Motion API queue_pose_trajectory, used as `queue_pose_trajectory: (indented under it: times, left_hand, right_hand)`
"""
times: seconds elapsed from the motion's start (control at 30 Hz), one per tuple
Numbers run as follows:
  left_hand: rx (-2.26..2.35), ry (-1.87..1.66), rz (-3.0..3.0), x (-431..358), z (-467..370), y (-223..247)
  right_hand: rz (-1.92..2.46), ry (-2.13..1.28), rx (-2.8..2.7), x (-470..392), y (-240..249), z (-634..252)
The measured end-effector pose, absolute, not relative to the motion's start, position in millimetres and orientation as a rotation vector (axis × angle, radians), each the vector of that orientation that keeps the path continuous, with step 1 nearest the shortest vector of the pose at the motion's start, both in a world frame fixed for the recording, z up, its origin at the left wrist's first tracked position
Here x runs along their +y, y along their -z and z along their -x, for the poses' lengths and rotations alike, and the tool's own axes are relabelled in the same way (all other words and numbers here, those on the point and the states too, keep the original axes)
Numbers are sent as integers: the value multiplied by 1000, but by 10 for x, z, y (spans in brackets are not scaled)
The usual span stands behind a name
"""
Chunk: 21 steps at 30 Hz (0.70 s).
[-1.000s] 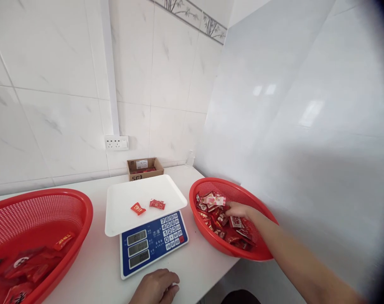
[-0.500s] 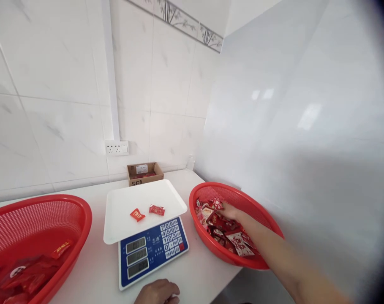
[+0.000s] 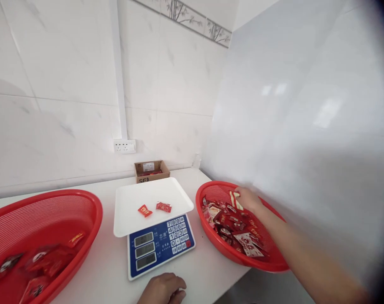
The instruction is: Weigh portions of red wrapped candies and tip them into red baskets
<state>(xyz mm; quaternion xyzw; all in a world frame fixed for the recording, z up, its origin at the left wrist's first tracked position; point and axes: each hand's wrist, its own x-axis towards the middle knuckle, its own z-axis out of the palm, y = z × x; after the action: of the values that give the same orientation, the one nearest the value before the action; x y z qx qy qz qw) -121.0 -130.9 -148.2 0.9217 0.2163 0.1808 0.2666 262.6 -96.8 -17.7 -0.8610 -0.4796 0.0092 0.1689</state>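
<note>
At the far side of the right-hand red plastic basket [image 3: 207,230], my right hand [image 3: 249,199] is closed on a red-and-cream snack packet [image 3: 235,200]. The packet is held over a heap of small red wrapped packets [image 3: 231,221]. A white packet with red print [image 3: 249,245] lies at the near side of this heap. My left hand [image 3: 164,288] rests on the table with its fingers curled in, just in front of the digital scale [image 3: 162,245]; nothing shows in it. Two small red wrapped pieces, one on the left [image 3: 145,210] and one on the right [image 3: 163,206], lie on the scale's white pan [image 3: 153,192].
On the left stands another red basket [image 3: 96,211] with several red packets at its bottom. A small open cardboard box [image 3: 152,171] sits behind the scale, by the tiled wall. A wall socket [image 3: 124,146] is above the table [image 3: 98,253]. A grey-white panel [image 3: 306,139] borders the right side.
My right hand has lifted from the heap toward the basket's far rim, now with a red-and-cream packet in it. The view has shifted slightly left; my left hand stays in front of the scale.
</note>
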Motion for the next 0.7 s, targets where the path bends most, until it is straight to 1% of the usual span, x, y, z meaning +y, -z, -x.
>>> queue_pose_trajectory:
  times: [0.07, 0.13, 0.3, 0.37, 0.4, 0.47, 0.53, 0.6, 0.7]
  left_hand:
    - [577, -477, -2491, -1356, 1240, 1376]
    - [593, -458, -2484, -1397, 1266, 1276]
    - [617, -437, -2501, -1447, 1306, 1139]
    - [621, -437, -2516, -1448, 1315, 1131]
    - [621, -441, -2521, -1446, 1320, 1134]
    - [628, -456, -2522, -1435, 1327, 1149]
    - [636, -466, -2523, -1424, 1332, 1170]
    - [633, -468, -2530, -1418, 1333, 1191]
    - [604, -451, -2525, -1427, 1328, 1206]
  right_hand:
    - [2354, 4, -1409, -910, 78, -2523]
    - [2159, -95, -1424, -782, -4, -2304]
    - [1666, -793, -1331, -348, -51, -1402]
    - [1558, -983, -1293, -226, -27, -1063]
    - [1557, -1021, -1302, -186, -8, -933]
    - [1650, -970, -1404, -157, 41, -773]
    - [1778, -799, -1582, -190, 104, -754]
    - [1868, -591, -1731, -264, 171, -867]
    - [1978, -294, -1783, -411, 269, -1235]
